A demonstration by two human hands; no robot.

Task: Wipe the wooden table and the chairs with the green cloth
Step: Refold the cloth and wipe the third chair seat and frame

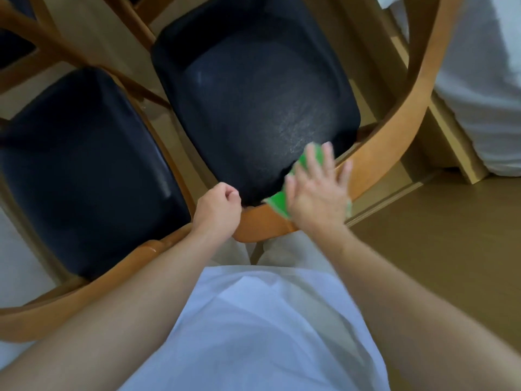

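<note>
I look down on two wooden chairs with black padded seats. My right hand (318, 190) lies flat, fingers spread, pressing the green cloth (279, 203) onto the curved wooden backrest (394, 131) and the rear edge of the right chair's seat (253, 94). The cloth shows only as green patches beside the hand; motion blurs it. My left hand (218, 208) is curled in a fist on the same backrest, at the seat's near corner. The seat surface shows faint pale streaks.
A second chair with a black seat (84, 170) stands close on the left, its backrest (50, 314) curving near my left forearm. More wooden chair frames (36, 26) are at the top left. A white covered bed (485, 88) is at the right, tan floor (451, 249) below it.
</note>
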